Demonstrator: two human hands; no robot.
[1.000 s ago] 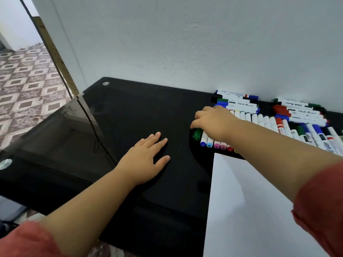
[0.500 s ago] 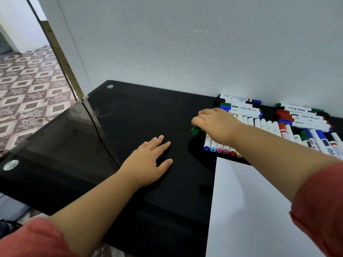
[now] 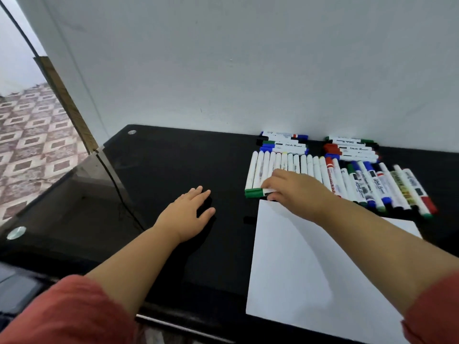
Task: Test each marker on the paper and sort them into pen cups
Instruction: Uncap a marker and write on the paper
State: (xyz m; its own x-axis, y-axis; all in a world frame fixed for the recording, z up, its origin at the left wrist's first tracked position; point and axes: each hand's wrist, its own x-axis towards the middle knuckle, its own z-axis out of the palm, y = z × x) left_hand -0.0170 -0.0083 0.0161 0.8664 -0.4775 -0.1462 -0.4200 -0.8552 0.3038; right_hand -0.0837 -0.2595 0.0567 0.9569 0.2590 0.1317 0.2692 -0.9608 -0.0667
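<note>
The slim white marker with a green cap (image 3: 258, 192) sits in the grip of the right hand (image 3: 295, 192). Just behind that grip runs a row of slim white-barrelled markers (image 3: 288, 165). Out past the wrist lie thicker white markers with red, blue, green and black caps (image 3: 372, 182). Under the grip spreads a plain white sheet of paper (image 3: 310, 269) on the glossy black glass tabletop (image 3: 173, 155). Both sleeves are a rust red. Far off to the left, the tiled floor (image 3: 29, 135) shows brown and cream diamonds.

Likely a home: a black glass table (image 3: 173, 155) against a plain white wall (image 3: 223, 58), patterned floor tiles (image 3: 29, 135) beyond.
</note>
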